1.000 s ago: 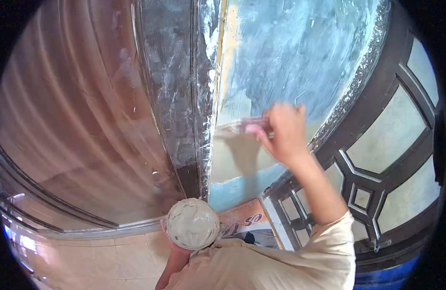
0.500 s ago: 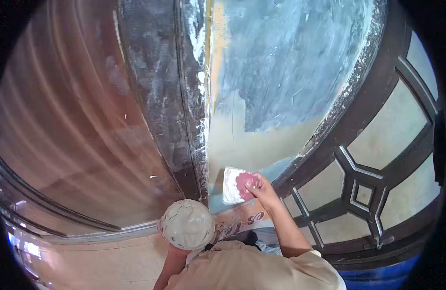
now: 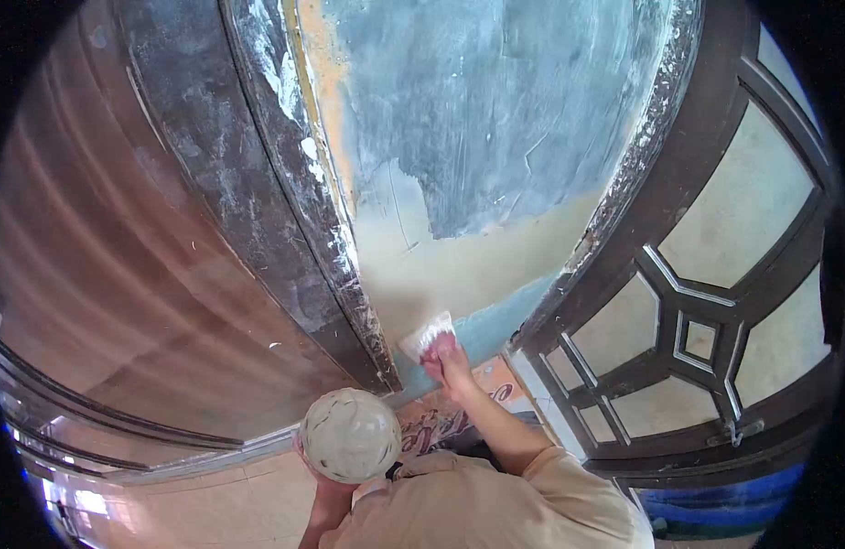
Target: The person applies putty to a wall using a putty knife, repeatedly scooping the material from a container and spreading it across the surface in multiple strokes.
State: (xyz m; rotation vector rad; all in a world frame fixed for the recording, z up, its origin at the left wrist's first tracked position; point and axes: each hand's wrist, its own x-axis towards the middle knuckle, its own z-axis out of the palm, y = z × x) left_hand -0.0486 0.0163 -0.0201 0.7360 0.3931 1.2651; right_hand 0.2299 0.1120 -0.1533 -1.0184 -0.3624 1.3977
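Observation:
My right hand (image 3: 447, 360) is closed around a flat red scraper (image 3: 431, 337) with white paste on its blade. The blade's edge lies at the lower part of the wall panel (image 3: 495, 110), where a beige coat meets grey-blue patches. My left hand (image 3: 317, 464) holds a round, pale bowl (image 3: 351, 435) from its left side and below; most of its fingers are hidden by the bowl. Whitish smears mark the bowl's surface.
Left of the wall stands a dark wooden frame (image 3: 303, 238) with white paste smears, beside a brown glossy panel (image 3: 129, 256). A dark door (image 3: 742, 320) with pale panes stands on the right. Printed orange sheeting (image 3: 500, 384) lies at the wall's foot.
The view has turned, so the wall sits further left. My right hand has moved left with the scraper, which is now tilted with its blade against the wall. The left hand still holds the bowl.

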